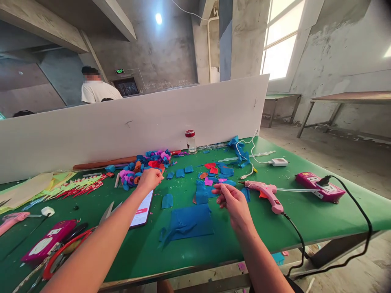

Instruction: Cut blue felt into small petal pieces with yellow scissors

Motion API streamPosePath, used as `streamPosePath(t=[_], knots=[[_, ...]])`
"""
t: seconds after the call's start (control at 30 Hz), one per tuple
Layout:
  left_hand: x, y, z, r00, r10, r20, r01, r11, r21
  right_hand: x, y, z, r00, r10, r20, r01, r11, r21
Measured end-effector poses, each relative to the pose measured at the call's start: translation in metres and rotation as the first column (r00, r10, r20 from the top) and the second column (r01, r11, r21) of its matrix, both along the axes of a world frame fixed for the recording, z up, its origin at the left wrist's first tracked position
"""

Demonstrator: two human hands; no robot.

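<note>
My left hand (150, 180) is closed, fingers pressed together, at the right edge of a heap of blue, purple and orange crepe-paper flowers (130, 173). Whatever its fingertips may hold is hidden. My right hand (231, 200) hovers over the table with thumb and fingers pinched; I cannot make out anything between them. Left of it lie small blue paper pieces (201, 192) and a larger blue sheet (191, 221). A pink glue gun (269, 194) rests on its side to the right. Beneath my left forearm are a phone (143, 209) and scissors (106, 213).
A lidded glass jar (191, 142) stands by the white partition (152, 118). A magenta power strip (319, 187) and white charger (278, 162) lie right; another magenta strip (50, 241) lies left. Black cable hangs over the front edge. Beyond the partition stands a person (99, 90).
</note>
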State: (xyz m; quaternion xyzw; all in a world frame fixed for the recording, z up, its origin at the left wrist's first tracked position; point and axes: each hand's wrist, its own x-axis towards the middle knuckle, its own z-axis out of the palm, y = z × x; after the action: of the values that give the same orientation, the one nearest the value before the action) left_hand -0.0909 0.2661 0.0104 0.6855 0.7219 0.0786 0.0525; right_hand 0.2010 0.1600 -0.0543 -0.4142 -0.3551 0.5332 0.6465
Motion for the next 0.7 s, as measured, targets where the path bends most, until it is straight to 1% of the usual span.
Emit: streamPosePath(t=[0.2, 0.3, 0.37, 0.43, 0.53, 0.7], knots=[[0.006, 0.008, -0.016, 0.997, -0.059, -0.051, 0.057, 0.998, -0.041, 0.002, -0.001, 0.001, 1.0, 0.016, -0.021, -0.016, 1.0, -0.002], [0.013, 0.013, -0.019, 0.993, -0.086, -0.08, 0.083, 0.996, -0.041, 0.003, -0.001, 0.0, 0.999, 0.023, -0.023, -0.023, 1.0, 0.002], [0.021, 0.02, -0.019, 0.991, -0.104, -0.089, 0.102, 0.994, -0.028, 0.004, -0.001, 0.0, 0.999, 0.023, -0.024, -0.023, 1.0, -0.004], [0.031, 0.032, -0.02, 0.988, -0.131, -0.087, 0.13, 0.991, -0.016, 0.004, -0.001, 0.001, 0.999, 0.02, -0.028, -0.02, 1.0, -0.015], [0.052, 0.057, -0.022, 0.981, -0.178, -0.079, 0.179, 0.984, -0.004, 0.005, -0.001, 0.003, 0.999, 0.025, -0.045, -0.026, 0.999, -0.022], [0.083, 0.097, -0.035, 0.972, -0.218, -0.086, 0.218, 0.976, -0.008, 0.008, 0.0, 0.007, 0.997, 0.027, -0.068, -0.028, 0.999, -0.018]])
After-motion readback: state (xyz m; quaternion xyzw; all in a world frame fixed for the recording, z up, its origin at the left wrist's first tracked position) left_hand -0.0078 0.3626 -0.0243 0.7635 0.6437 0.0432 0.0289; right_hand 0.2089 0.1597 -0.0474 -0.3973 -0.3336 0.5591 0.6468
